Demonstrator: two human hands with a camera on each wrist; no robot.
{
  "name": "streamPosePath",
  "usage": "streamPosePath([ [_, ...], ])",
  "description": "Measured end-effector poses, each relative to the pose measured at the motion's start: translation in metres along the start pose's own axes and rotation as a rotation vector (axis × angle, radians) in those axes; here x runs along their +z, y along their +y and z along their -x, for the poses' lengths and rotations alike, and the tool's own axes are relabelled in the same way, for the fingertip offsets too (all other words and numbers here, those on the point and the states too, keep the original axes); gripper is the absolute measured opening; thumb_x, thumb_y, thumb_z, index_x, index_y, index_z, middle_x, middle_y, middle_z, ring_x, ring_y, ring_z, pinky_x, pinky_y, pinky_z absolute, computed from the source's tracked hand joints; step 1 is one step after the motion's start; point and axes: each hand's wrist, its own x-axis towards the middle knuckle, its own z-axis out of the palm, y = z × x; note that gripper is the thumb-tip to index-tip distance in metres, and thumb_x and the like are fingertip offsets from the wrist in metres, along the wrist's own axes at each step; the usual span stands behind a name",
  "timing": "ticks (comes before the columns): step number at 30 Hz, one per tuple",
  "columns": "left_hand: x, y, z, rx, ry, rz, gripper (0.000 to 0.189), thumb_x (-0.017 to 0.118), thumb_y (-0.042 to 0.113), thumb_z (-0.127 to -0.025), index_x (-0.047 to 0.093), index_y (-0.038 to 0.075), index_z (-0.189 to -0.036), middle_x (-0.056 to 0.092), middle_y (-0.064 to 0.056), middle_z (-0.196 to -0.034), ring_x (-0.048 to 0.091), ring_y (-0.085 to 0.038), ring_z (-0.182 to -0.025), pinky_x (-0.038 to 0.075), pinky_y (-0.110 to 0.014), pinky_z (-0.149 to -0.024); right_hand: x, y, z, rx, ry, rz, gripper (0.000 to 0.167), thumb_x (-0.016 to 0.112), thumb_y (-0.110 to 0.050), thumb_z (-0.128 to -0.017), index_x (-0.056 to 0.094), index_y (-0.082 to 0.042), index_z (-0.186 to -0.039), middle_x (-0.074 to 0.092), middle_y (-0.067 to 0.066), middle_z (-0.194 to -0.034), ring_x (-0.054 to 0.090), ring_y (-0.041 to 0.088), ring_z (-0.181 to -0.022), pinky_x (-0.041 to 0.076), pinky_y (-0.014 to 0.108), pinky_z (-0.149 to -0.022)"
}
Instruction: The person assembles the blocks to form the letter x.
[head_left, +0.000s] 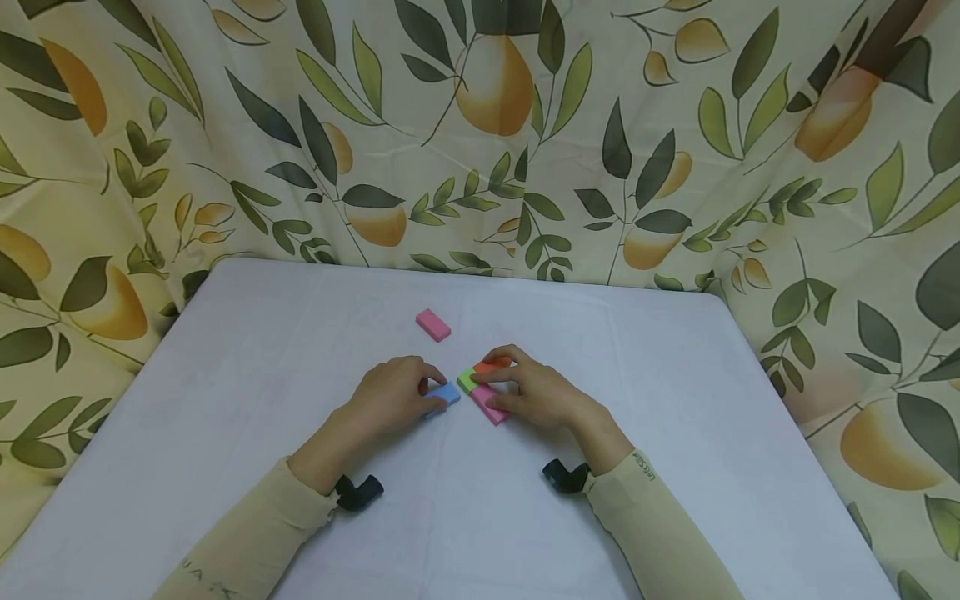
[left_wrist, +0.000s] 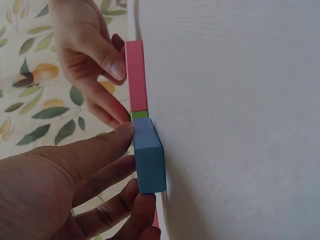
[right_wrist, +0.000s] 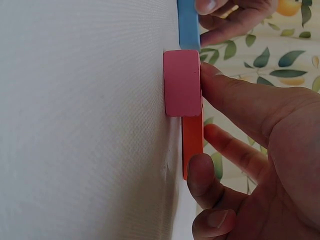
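Mid-frame, the left hand point(head_left: 395, 392) pinches a blue block point(head_left: 451, 392); the right hand point(head_left: 542, 392), fingers spread, apparently steadies the lower pink block point(head_left: 494, 417), green block point(head_left: 465, 382) and orange block point(head_left: 491, 366).

The left hand point(head_left: 388, 393) and right hand point(head_left: 536, 390) are bare, with beige sleeves point(head_left: 247, 529) to the wrists. Dark lettering point(head_left: 644, 466) marks both sleeves; a bent black fitting point(head_left: 362, 494) juts beside each cuff point(head_left: 311, 492).
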Motion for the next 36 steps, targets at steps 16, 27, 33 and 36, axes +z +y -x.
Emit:
streamPosePath([
  [16,0.0029,0.0012,-0.0032,0.012,0.008,0.015,0.032,0.084,0.036,-0.087,0.079,0.021,-0.115,0.059,0.003,-0.081,0.054,-0.016,-0.074,0.043,-0.03,-0.065,0.0001,-0.0008,-0.0002,0.004,0.0,-0.004,0.043,0.072,-0.034,-0.098,0.066,-0.033,-0.14,0.042,-0.006,-0.156,0.061,0.02,-0.105,0.049,0.04,-0.092],
  [27,0.0052,0.0014,-0.0049,0.022,0.004,0.01,0.033,0.083,0.037,-0.088,0.078,0.021,-0.116,0.059,0.003,-0.082,0.055,-0.016,-0.074,0.043,-0.03,-0.065,-0.0001,-0.0015,0.0008,0.001,-0.001,-0.017,0.042,0.072,-0.033,-0.098,0.067,-0.03,-0.14,0.042,-0.005,-0.157,0.06,0.023,-0.118,0.049,0.044,-0.1],
  [33,0.0054,0.0034,-0.0051,0.017,0.006,0.008,0.034,0.083,0.037,-0.088,0.078,0.02,-0.116,0.059,0.003,-0.081,0.054,-0.016,-0.073,0.043,-0.03,-0.065,-0.0011,-0.0029,0.0017,0.014,-0.009,-0.014,0.042,0.073,-0.034,-0.098,0.067,-0.031,-0.139,0.042,-0.006,-0.157,0.06,0.022,-0.114,0.05,0.043,-0.097],
  [36,0.005,0.0048,-0.0049,0.015,0.008,0.01,0.033,0.083,0.037,-0.088,0.078,0.02,-0.116,0.059,0.003,-0.081,0.054,-0.016,-0.073,0.043,-0.03,-0.064,-0.0012,-0.0035,0.0021,0.016,-0.009,-0.011,0.042,0.073,-0.034,-0.098,0.067,-0.031,-0.139,0.042,-0.005,-0.157,0.061,0.022,-0.112,0.05,0.043,-0.096],
])
